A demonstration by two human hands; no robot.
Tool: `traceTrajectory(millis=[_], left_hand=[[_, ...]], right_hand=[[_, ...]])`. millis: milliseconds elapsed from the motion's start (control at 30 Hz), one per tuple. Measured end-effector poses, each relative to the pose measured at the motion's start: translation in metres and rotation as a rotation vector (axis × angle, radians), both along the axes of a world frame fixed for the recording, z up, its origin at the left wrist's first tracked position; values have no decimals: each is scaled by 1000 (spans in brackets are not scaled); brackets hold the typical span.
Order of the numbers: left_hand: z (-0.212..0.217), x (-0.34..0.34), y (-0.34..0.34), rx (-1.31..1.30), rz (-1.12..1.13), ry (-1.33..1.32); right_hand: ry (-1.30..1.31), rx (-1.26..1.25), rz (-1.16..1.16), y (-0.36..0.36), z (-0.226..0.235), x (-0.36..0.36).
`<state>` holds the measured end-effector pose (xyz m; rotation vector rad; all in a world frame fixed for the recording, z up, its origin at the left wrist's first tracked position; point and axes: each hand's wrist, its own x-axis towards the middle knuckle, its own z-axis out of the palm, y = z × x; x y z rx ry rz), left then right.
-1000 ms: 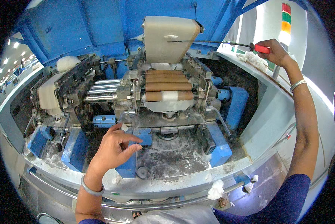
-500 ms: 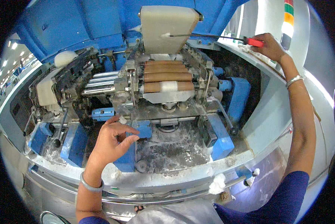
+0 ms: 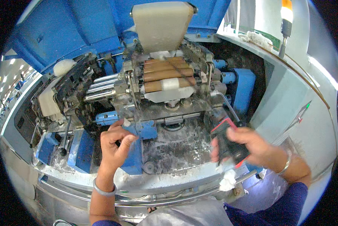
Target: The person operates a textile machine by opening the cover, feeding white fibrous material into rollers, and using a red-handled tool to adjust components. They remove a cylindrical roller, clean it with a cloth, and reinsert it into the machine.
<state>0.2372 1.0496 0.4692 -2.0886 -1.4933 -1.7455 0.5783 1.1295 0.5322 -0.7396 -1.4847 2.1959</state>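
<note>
My right hand (image 3: 251, 145) is wrapped round the black and red handle of a long-rod hand tool (image 3: 234, 143), at the right front of an opened machine. Motion blurs the hand and the tool; the thin dark rod runs up and left across the brown rollers (image 3: 169, 75). At the front left, my left hand (image 3: 115, 145) is raised with its fingers curled and the thumb close to them. A small tuft of white fibre (image 3: 126, 122) shows at its fingertips. Just right of that hand is a blue block (image 3: 148, 130).
A cream belt (image 3: 159, 26) stands above the rollers, under a raised blue cover (image 3: 74, 34). Levers with black knobs (image 3: 63, 151) stick out at left. White fluff (image 3: 228, 180) hangs by the front rail (image 3: 199, 191). A signal light (image 3: 286, 15) rises at right.
My right hand has come down and toward me with the tool, from beside the cream belt to the machine's front right. My left hand has dropped slightly, its thumb and fingers curling in.
</note>
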Motion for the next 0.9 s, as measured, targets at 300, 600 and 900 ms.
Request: traceTrajectory(millis=[300, 600, 900], left_hand=[[-16, -1, 3, 127, -48, -207], [-24, 2, 1, 109, -154, -558], [-18, 7, 4, 177, -252, -521]], right_hand=[[663, -449, 287, -18, -60, -153], [690, -524, 84, -15, -96, -205], [334, -271, 113, -90, -181, -148]])
